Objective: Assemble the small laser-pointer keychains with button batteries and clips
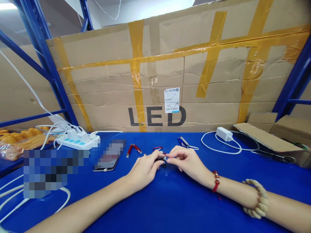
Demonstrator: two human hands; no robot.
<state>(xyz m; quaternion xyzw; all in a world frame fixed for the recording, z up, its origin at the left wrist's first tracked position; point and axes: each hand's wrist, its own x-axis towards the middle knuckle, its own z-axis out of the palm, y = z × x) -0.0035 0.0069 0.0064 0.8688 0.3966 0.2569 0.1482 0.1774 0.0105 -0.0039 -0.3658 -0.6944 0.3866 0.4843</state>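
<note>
Blue table (155,207), left hand (143,170), right hand (188,161) pinching perhaps a torch (160,159)

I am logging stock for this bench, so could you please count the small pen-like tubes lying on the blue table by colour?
Red tubes: 2
Blue tubes: 1
Total: 3
Not counted: the black piece pinched between the left hand and the right hand, and a silvery bit by the blue tube, too small to tell.
</note>
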